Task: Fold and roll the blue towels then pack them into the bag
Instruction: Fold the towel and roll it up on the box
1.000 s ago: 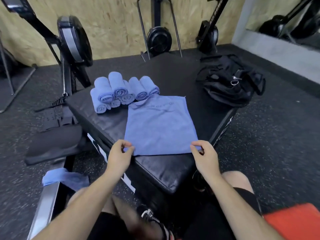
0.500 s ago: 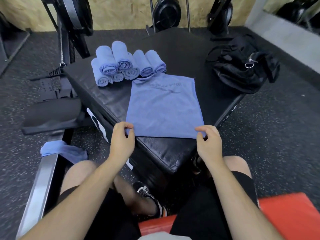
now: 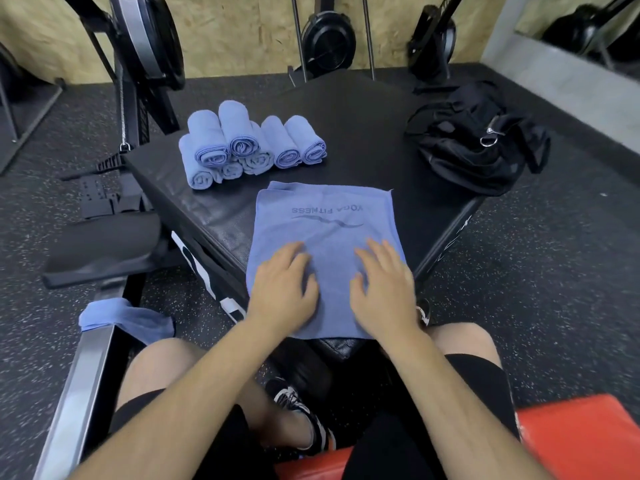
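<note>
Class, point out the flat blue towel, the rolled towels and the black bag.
flat blue towel (image 3: 325, 225): head view, printed upper half.
rolled towels (image 3: 244, 147): head view, spiral end of top roll.
black bag (image 3: 464, 154): head view, crumpled middle.

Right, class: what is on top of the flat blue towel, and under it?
The left hand and right hand lie flat on the towel. Under it is the black padded box, hidden where cloth covers it.

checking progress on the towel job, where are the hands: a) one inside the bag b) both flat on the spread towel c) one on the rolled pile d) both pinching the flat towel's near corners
b: the left hand and right hand lie with straight fingers on the spread towel, away from the rolled towels and the bag.
</note>
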